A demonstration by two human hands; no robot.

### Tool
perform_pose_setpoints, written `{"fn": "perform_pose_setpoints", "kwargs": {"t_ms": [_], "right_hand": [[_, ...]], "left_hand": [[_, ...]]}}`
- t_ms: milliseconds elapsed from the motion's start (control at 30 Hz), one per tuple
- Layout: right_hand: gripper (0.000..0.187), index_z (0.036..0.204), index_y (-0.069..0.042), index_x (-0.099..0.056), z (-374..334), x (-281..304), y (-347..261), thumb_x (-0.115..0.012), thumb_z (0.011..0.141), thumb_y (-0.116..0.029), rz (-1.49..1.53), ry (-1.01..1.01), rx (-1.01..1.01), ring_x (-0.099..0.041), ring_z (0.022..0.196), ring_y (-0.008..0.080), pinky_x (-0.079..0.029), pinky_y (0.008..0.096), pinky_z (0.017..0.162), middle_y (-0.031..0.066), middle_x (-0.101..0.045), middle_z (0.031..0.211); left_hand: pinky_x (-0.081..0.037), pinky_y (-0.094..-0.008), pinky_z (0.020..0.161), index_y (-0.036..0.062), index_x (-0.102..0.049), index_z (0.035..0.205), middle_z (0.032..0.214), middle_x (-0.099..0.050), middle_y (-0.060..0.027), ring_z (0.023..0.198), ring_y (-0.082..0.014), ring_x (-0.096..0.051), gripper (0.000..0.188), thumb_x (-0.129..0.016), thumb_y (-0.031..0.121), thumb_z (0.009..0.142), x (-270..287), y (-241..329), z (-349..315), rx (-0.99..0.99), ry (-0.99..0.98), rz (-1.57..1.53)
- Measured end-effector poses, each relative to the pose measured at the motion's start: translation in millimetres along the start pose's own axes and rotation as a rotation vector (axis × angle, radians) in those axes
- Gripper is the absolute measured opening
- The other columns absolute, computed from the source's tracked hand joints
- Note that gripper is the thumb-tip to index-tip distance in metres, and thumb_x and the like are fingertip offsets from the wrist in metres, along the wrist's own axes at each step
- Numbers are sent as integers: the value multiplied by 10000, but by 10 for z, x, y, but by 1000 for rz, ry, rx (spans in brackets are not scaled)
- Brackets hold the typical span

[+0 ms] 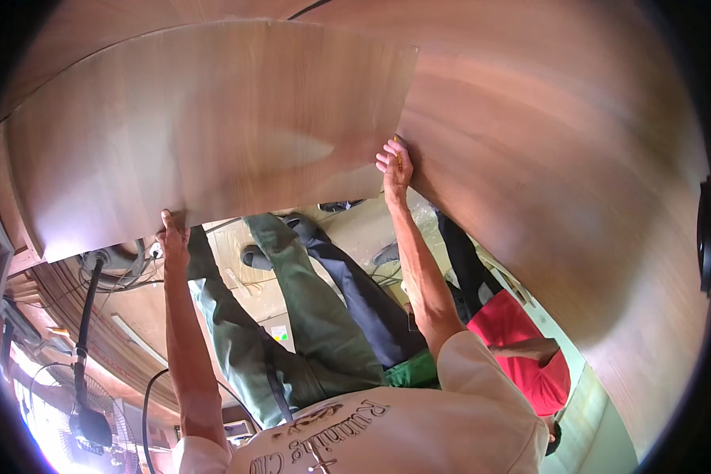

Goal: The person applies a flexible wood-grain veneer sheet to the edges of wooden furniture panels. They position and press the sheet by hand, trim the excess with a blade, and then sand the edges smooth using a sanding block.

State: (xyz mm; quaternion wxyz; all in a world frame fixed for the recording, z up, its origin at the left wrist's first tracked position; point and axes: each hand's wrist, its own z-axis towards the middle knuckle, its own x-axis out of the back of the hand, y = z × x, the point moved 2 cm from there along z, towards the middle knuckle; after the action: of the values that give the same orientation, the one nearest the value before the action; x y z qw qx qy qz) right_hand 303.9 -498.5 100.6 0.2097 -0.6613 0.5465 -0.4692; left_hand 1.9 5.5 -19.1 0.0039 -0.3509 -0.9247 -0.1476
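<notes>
- Grasps panel (213,118) by near edge with left hand (174,237).
- Has right hand (396,167) at side edge; cannot tell grip.
- Likely stiff, heavyish, slippery; hold by edges.

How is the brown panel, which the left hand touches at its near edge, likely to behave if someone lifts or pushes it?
The brown panel is probably stiff, as its near edge by the left hand shows no obvious sag. Its smooth, shiny face may be slippery to push against. Its broad span could make it awkward to lift from one side.
</notes>
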Motion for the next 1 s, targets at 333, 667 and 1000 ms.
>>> {"fn": "perform_pose_setpoints", "kwargs": {"t_ms": [333, 667, 1000], "right_hand": [[398, 1352, -52, -593, 185, -74, -47, -560, 1046, -305, -33, 35, 141, -687, 971, 211, -580, 328, 802, 131, -642, 1254], [339, 1363, -1, -565, 1496, -634, -1322, -453, 1063, -115, -68, -15, 124, -721, 953, 291, -635, 395, 793, 205, -628, 1237], [411, 1326, -7, -589, 747, -298, -568, -590, 1047, -307, -32, -88, 166, -698, 865, 194, -596, 302, 708, 124, -661, 1120]], "left_hand": [[-549, -301, 814, 86, -639, 1185, 1132, -669, -29, 960, -127, -632, 545, -644, 587, 970, -352, 271, 117, -70, 4, -41], [-564, -292, 786, 82, -640, 1171, 1135, -668, -20, 970, -126, -644, 529, -650, 572, 972, -78, 180, -238, -57, 109, -60], [-558, -285, 752, 108, -659, 1137, 1096, -666, -21, 904, -125, -627, 478, -667, 554, 968, -33, 102, -103, -63, 114, -85]]}}
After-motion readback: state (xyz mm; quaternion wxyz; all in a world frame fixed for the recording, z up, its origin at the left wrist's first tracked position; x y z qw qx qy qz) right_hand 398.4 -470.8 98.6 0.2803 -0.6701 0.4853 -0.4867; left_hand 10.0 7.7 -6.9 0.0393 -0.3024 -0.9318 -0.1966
